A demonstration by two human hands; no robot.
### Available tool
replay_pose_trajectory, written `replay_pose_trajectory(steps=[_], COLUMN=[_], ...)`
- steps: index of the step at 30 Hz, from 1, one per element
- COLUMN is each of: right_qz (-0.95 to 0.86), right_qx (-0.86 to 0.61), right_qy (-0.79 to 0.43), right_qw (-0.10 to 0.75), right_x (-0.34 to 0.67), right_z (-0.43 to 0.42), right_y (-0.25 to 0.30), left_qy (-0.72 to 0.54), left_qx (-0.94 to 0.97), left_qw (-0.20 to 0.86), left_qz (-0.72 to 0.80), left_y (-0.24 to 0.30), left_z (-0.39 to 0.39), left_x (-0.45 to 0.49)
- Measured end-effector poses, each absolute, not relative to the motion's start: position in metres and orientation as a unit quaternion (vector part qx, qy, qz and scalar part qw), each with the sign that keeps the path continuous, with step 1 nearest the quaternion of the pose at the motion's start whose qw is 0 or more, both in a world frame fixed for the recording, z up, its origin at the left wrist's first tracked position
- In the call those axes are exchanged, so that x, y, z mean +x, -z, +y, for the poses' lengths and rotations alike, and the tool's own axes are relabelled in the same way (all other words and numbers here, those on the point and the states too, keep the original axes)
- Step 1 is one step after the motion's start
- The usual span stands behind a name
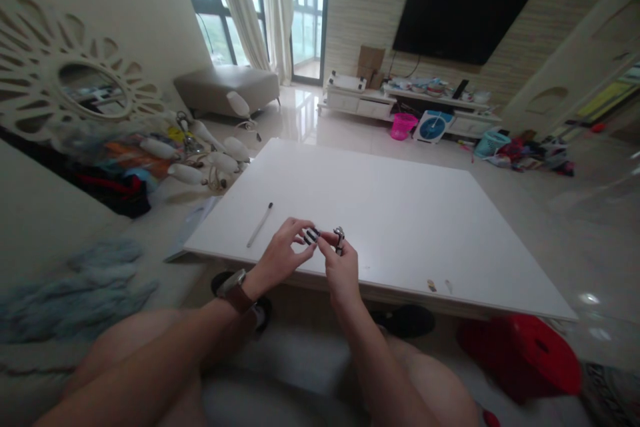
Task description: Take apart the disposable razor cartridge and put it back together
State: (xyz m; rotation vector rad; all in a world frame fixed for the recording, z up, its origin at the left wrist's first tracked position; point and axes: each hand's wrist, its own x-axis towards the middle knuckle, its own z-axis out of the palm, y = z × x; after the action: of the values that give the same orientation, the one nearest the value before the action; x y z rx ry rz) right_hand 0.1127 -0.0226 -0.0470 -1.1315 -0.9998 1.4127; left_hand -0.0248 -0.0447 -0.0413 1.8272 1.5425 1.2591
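Observation:
Over the near edge of a white table point(400, 213), my left hand point(283, 253) pinches a small black-and-white striped object point(311, 235) between thumb and fingertips. My right hand point(340, 263) meets it from the right, its fingers closed on the same object and on a small dark metal piece point(339, 236) by the knuckles. What the small pieces are is too small to tell. A brown-strapped watch point(235, 288) sits on my left wrist. A thin white stick with a dark tip point(260, 224) lies on the table to the left of my hands.
A red stool point(530, 350) stands low right beside the table. A pile of white lamp parts and clutter point(200, 153) lies left of the table. Blue cloth point(95, 280) lies at the left. A TV cabinet point(400, 103), pink basket point(403, 125) and grey bench point(225, 87) stand beyond.

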Motion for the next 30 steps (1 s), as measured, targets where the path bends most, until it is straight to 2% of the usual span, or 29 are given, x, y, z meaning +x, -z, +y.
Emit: replay_pose_trajectory(steps=[7,12,24,30], right_qz=[-0.495,-0.536,-0.645,-0.663], right_qx=[-0.454,-0.466,-0.484,-0.481], right_qy=[-0.563,-0.528,-0.423,-0.417], right_qw=[0.482,0.465,0.412,0.395], right_x=[0.112,0.115,0.124,0.127], right_z=[-0.027,-0.028,-0.036,-0.038], right_y=[0.049,0.054,0.05,0.048], left_qy=[-0.449,-0.439,-0.41,-0.418], left_qx=[0.668,0.665,0.713,0.708], left_qw=[0.254,0.317,0.223,0.262], left_qz=[0.537,0.514,0.523,0.505], left_y=[0.035,0.035,0.041,0.042], left_z=[-0.053,-0.049,-0.047,-0.046], left_x=[-0.025,-0.036,-0.042,-0.043])
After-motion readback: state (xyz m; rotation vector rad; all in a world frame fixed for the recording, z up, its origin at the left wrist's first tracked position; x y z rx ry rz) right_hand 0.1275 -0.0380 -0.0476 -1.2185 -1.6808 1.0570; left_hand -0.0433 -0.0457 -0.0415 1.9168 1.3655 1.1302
